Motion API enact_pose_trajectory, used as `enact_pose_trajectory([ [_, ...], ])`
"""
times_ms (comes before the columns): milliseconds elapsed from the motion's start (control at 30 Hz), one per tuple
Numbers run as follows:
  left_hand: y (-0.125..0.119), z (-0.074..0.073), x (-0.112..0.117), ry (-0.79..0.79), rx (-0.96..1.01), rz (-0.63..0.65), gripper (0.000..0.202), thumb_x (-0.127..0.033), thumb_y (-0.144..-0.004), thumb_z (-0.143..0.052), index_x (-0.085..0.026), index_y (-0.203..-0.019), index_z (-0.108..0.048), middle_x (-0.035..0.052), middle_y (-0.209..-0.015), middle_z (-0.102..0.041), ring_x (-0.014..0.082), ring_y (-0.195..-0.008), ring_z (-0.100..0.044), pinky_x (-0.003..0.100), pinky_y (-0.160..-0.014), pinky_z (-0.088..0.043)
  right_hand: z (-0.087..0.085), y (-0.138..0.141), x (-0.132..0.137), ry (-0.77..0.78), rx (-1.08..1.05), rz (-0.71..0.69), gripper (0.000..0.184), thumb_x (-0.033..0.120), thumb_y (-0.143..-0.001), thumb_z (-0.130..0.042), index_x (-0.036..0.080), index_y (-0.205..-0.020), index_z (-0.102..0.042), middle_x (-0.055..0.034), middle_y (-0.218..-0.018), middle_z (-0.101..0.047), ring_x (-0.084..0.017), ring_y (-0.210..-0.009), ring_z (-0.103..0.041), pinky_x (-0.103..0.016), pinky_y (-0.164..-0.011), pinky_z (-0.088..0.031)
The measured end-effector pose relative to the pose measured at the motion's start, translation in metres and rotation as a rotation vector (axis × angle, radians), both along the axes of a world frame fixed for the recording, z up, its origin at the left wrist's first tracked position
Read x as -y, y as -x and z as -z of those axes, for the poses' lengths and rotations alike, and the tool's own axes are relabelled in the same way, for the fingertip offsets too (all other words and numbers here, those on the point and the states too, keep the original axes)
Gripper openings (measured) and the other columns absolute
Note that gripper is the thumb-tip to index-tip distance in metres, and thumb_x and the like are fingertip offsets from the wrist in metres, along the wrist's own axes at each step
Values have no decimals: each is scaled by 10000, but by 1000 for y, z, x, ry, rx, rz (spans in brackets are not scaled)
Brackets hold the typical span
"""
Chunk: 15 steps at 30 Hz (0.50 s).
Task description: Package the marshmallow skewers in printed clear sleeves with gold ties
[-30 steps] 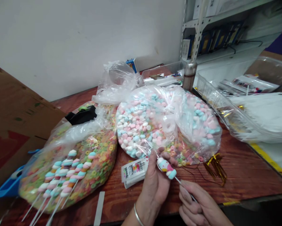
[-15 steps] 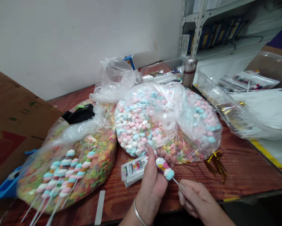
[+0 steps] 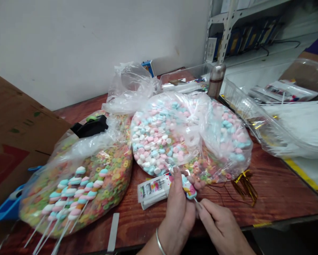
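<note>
My left hand (image 3: 178, 209), with a bangle at the wrist, wraps round a marshmallow skewer (image 3: 190, 189) in a colourful printed wrapper. My right hand (image 3: 219, 221) pinches the skewer's white stick just below the lowest marshmallow, close to the left palm. Beside the left hand, a stack of printed clear packets (image 3: 152, 191) lies on the table. Several bare marshmallow skewers (image 3: 73, 194) rest on a bag of ring cereal (image 3: 118, 170) to the left. Behind my hands sits a large clear bag of pastel marshmallows (image 3: 159, 138), with cereal rings showing low in it.
Gold twist ties (image 3: 245, 187) lie at the right of the wooden table (image 3: 275, 191). A clear bin (image 3: 254, 124) of white sticks stands farther right. A metal flask (image 3: 216, 80) is behind the bags. A cardboard box (image 3: 20, 117) and blue tray (image 3: 8, 207) flank the left side.
My right hand has come closer to the left, with its fingers higher on the stick. Less of the marshmallow end and stick shows now. The left fingers have closed farther round the wrapped skewer.
</note>
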<state>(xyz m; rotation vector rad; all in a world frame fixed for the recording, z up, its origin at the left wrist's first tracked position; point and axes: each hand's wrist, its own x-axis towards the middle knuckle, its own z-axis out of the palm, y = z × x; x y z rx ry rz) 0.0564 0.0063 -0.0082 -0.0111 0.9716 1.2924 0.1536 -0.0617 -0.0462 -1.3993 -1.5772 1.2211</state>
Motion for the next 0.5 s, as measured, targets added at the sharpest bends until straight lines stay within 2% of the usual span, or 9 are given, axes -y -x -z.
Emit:
enact_pose_trajectory([
  [133,1,5,1,-7,-8,-29,292,-416,-779,-720,-163,-810,-576,-11,-632,-586,115,-528,-566,227,-529,-499,8,-2,3,-253,282,74,228,313,-981,-420,210,-848,-574,-3,-662,-624,-150,-577,-608,-231,-550,-394],
  [233,2,9,2,-73,5,-14,222,-342,-799,-716,-156,-821,-598,-21,-623,-576,104,-546,-561,234,-604,-509,9,0,1,-348,327,67,217,252,-978,-409,225,-831,-567,0,-649,-621,-153,-573,-626,-226,-553,-410],
  [367,-2,11,6,-85,72,71,239,-378,-836,-667,-144,-823,-620,2,-633,-589,125,-619,-598,239,-657,-516,4,8,-9,-232,136,181,275,304,-997,-348,223,-820,-542,-11,-687,-625,-162,-636,-628,-227,-589,-426],
  [433,1,10,5,-78,105,70,278,-403,-845,-649,-136,-923,-640,57,-782,-659,165,-755,-647,274,-718,-532,3,9,-13,-148,-9,227,304,373,-992,-364,217,-801,-542,-6,-698,-609,-153,-644,-596,-226,-609,-426],
  [500,9,7,0,-82,103,59,294,-359,-843,-661,-136,-1035,-642,94,-940,-685,200,-867,-663,319,-781,-542,5,8,-14,-51,-162,244,361,473,-961,-415,206,-752,-539,10,-664,-551,-133,-602,-528,-218,-567,-400],
])
